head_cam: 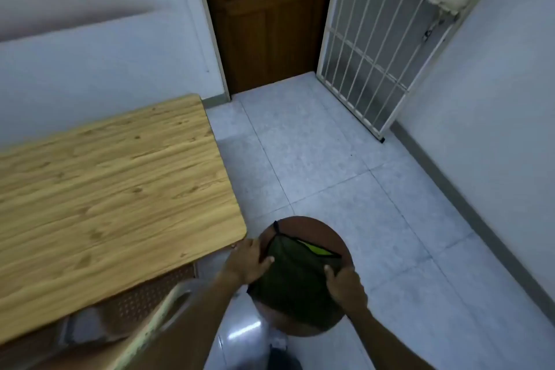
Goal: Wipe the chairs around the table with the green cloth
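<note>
- Both hands flat on cloth over stool: left hand, right hand, fingers spread, gripping nothing.
- Could bunch cloth (loose fold showing), tip stool beside bench.

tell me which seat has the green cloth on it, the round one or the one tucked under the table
The round brown stool, where both hands press the green cloth flat. The perforated chair under the table carries no cloth.
</note>
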`<state>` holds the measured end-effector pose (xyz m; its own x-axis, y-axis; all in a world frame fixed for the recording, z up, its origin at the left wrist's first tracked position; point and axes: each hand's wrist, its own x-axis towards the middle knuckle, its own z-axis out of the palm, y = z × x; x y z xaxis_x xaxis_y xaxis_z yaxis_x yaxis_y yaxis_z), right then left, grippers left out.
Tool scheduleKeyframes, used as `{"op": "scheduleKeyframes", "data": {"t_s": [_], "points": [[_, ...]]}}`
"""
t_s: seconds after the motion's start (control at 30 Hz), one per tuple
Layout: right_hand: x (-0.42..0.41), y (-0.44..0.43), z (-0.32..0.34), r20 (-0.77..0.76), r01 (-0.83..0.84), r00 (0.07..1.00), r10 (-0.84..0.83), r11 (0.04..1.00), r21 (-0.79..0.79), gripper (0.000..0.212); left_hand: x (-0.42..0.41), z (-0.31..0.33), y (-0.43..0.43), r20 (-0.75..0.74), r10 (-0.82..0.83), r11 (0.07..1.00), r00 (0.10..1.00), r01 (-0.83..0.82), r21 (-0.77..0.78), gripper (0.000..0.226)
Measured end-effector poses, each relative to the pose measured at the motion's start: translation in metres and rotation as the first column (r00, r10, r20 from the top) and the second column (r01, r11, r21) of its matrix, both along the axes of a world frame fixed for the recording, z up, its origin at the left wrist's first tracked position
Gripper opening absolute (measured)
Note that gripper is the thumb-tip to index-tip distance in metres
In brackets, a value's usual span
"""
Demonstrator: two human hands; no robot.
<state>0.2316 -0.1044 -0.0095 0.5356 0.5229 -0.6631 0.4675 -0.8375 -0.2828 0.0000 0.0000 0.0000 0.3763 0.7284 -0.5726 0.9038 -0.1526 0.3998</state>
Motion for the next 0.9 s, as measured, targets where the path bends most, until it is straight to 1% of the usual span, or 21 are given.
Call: {"op": "scheduleKeyframes", "data": {"t_s": [0.03,0.1,0.17,0.23,0.3,0.33,0.37,0.43,0.5,0.6,0.67,0.7,0.8,0.9], "points": [[-0.003,-0.004,-0.007,0.016,0.032,0.999,-0.032,0.999,-0.001,0.077,0.004,-0.011,-0.006,-0.024,0.009,1.0,1.0,-0.01,-0.017,0.079],[-0.007,-0.01,-0.021,0.052,0.089,0.995,-0.089,0.996,0.008,0.079,0.014,-0.029,-0.014,-0.093,0.047,0.999,0.995,-0.045,0.018,0.067],[-0.009,-0.013,-0.025,0.089,0.105,0.99,-0.109,0.993,0.045,0.077,0.027,-0.034,-0.022,-0.077,0.12,0.986,0.99,-0.11,0.124,0.06],[-0.01,-0.011,-0.035,0.098,0.069,0.992,-0.074,0.996,0.055,0.068,0.041,-0.041,-0.026,-0.007,0.215,0.965,0.977,-0.211,0.159,0.063],[-0.018,-0.008,-0.041,0.062,0.039,0.997,-0.044,0.997,0.07,0.056,0.053,-0.046,-0.032,0.048,0.318,0.943,0.947,-0.321,0.092,0.063],[-0.023,-0.008,-0.044,0.058,0.021,0.998,-0.027,0.994,0.106,0.051,0.058,-0.047,-0.034,0.045,0.357,0.931,0.933,-0.359,0.056,0.059],[-0.028,-0.007,-0.045,0.059,0.014,0.998,-0.023,0.989,0.145,0.046,0.061,-0.047,-0.036,0.031,0.37,0.929,0.929,-0.371,0.021,0.054],[-0.035,-0.003,-0.04,0.058,0.052,0.996,-0.065,0.979,0.197,0.04,0.065,-0.047,-0.037,0.015,0.337,0.941,0.942,-0.336,-0.032,0.044],[-0.04,0.0,-0.03,0.07,0.096,0.991,-0.115,0.967,0.236,0.037,0.063,-0.042,-0.039,0.03,0.329,0.944,0.944,-0.328,-0.031,0.044],[-0.049,0.002,-0.012,0.11,0.07,0.988,-0.108,0.95,0.305,0.032,0.05,-0.027,-0.046,0.122,0.359,0.933,0.925,-0.359,-0.026,0.048],[-0.059,0.004,0.004,0.103,0.05,0.99,-0.096,0.923,0.382,0.027,0.035,-0.011,-0.05,0.209,0.397,0.913,0.894,-0.408,0.009,0.051],[-0.065,0.004,0.011,0.094,0.029,0.993,-0.075,0.907,0.421,0.025,0.026,0.0,-0.053,0.229,0.41,0.904,0.883,-0.427,0.03,0.05],[-0.088,0.003,0.039,0.064,-0.032,0.998,0.0,0.867,0.498,0.023,-0.004,0.038,-0.062,0.235,0.433,0.88,0.87,-0.465,0.1,0.034],[-0.119,-0.004,0.068,0.045,-0.093,0.996,0.082,0.832,0.547,0.021,-0.039,0.077,-0.081,0.282,0.465,0.831,0.839,-0.524,0.187,0.029]]}}
